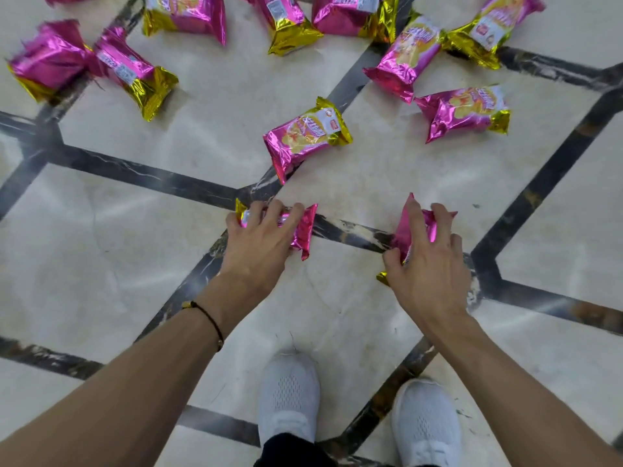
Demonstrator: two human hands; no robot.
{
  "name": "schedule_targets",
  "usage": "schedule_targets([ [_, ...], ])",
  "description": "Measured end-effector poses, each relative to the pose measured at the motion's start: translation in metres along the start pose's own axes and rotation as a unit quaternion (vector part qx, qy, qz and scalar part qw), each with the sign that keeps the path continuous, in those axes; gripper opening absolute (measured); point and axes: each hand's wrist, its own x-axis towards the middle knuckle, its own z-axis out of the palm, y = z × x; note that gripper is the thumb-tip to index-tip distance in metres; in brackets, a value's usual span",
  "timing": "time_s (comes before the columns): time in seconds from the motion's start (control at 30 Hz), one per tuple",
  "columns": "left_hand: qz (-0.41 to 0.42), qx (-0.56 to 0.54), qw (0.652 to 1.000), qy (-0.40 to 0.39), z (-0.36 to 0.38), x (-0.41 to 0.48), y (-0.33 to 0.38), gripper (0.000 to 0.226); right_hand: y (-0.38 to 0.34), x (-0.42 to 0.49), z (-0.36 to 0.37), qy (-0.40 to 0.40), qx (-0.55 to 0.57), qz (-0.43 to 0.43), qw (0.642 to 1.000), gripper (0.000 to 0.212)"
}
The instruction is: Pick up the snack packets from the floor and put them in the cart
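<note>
Shiny pink-and-gold foil snack packets (306, 139) lie scattered flat on the pale marble floor (135, 247), most toward the far edge. Two nearer packets, one left (301, 230) and one right (403, 235), sit under hands, crumpled, partly hidden.

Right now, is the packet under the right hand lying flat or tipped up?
Tipped up: the packet stands on edge, one pink end pointing upward, with the right hand pinching it.

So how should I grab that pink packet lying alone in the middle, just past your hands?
Take the middle snack packet across its puffy belly, coming straight down from above. It lies flat on the floor, face up, with space all around, so fingers fit along both long sides. The crimped gold and pink ends are thin and slippery.
</note>
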Motion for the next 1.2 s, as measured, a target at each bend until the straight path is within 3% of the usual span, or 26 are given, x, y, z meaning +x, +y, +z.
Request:
schedule_targets([
  [0.23,-0.052,-0.068,0.996,0.011,-0.112,-0.06,0.013,0.084,-0.031,-0.045,-0.106,-0.01,-0.003,-0.034,0.999,0.075],
  [0.5,-0.102,-0.051,0.993,0.028,-0.344,-0.136,0.036,0.084,-0.078,-0.121,-0.325,-0.012,-0.027,-0.105,0.994,0.078],
  [0.77,-0.114,-0.075,0.988,0.077,-0.57,-0.173,0.034,0.08,-0.111,-0.171,-0.528,0.056,0.034,-0.081,0.994,0.071],
  [1.0,-0.109,-0.066,0.987,0.098,-0.695,-0.223,0.039,0.078,-0.118,-0.211,-0.648,0.114,0.084,-0.055,0.988,0.071],
  [1.2,-0.189,-0.104,0.971,0.101,-0.772,-0.292,0.047,0.08,-0.117,-0.268,-0.711,0.131,0.118,-0.039,0.984,0.069],
])
